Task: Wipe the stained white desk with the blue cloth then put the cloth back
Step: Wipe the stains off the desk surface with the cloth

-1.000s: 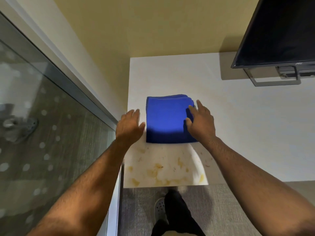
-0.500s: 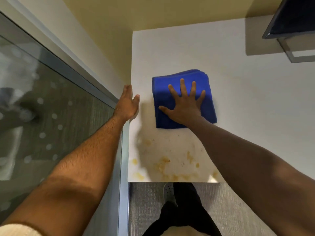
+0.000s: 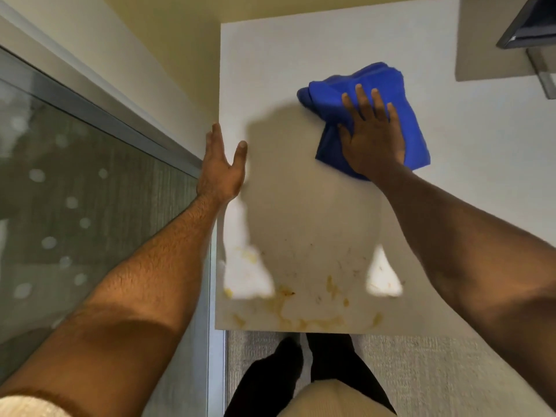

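The blue cloth [image 3: 400,109] lies bunched on the white desk [image 3: 469,212], toward the far middle. My right hand [image 3: 371,136] presses flat on top of it, fingers spread and pointing away from me. My left hand [image 3: 221,167] rests open against the desk's left edge, thumb on the desktop and fingers along the side. Yellow-brown stains [image 3: 304,311] are smeared along the desk's near edge, well short of the cloth.
A monitor corner and its stand [image 3: 541,55] sit at the far right of the desk. A glass panel with a metal frame [image 3: 90,182] runs along the left. A yellow wall is behind the desk. My feet [image 3: 301,374] stand on grey carpet below the near edge.
My right hand has pushed the cloth to the right and farther away; the folded square has crumpled at its left side. My left hand stays at the desk's left edge.
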